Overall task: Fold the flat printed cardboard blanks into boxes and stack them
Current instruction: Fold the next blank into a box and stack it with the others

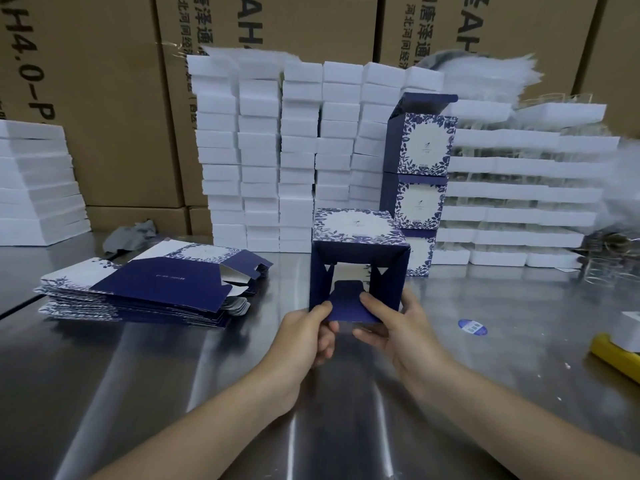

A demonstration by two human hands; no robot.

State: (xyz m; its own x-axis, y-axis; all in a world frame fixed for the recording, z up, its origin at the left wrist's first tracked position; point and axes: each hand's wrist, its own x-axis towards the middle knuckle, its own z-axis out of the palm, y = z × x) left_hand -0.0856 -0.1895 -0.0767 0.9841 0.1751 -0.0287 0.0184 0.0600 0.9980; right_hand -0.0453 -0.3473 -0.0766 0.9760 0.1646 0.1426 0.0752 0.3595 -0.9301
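A half-folded navy and white floral box [358, 237] is held above the steel table [173, 375], its open end facing me with the navy flaps partly folded in. My left hand [306, 336] pinches the lower left corner of the bottom flap. My right hand [391, 327] grips the lower right, thumb on the tabbed flap. A pile of flat printed blanks [145, 289] lies at the left. Behind the held box, three finished boxes [420, 188] stand stacked, the top one with its lid flap up.
White foam blocks [263, 150] are stacked in columns at the back, more at far left [34, 188] and right [519, 202]. Brown cartons [104, 98] form the back wall. A blue sticker [472, 328] and a yellow tool [613, 355] lie at right.
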